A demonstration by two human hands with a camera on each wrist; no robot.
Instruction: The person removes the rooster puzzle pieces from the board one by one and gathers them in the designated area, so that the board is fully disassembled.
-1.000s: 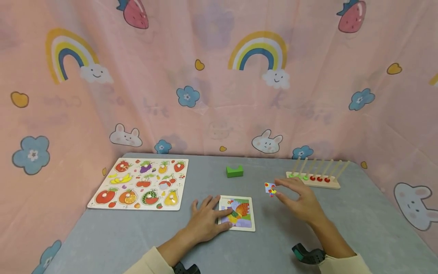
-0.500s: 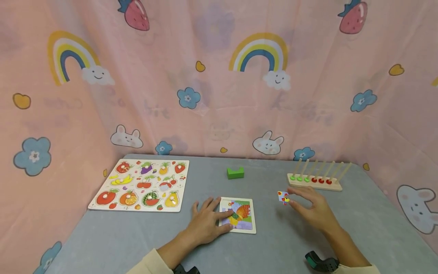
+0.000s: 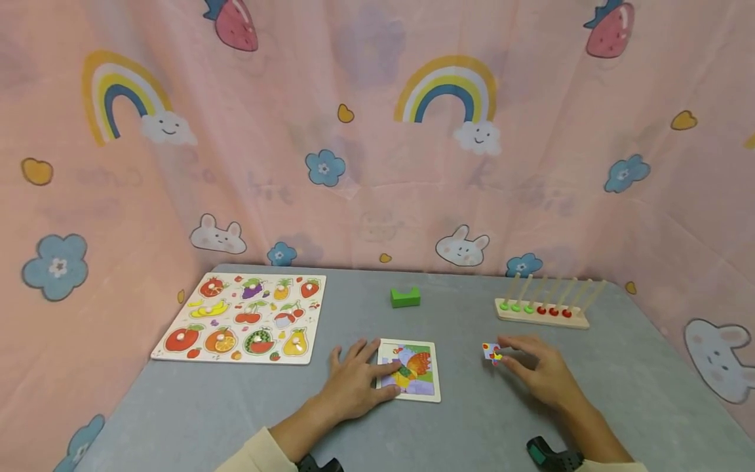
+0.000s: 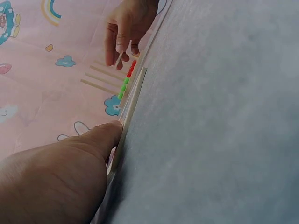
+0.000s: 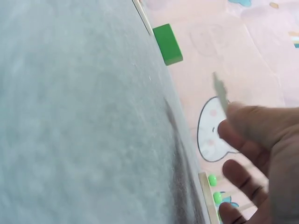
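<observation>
Table (image 3: 236, 419) of grey cloth, walled by pink cartoon-print curtain (image 3: 377, 144).

Both my hands are bare, no rings or gloves. I've got a pale cream long-sleeve top on, cuffs pushed back a bit so the forearms show. There's a dark strap-on camera on my left wrist (image 3: 318, 464), and the one on my right wrist (image 3: 545, 453) is black with a teal-green edge.

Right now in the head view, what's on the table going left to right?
fruit peg board → left hand → small picture puzzle → loose puzzle piece → right hand
</observation>
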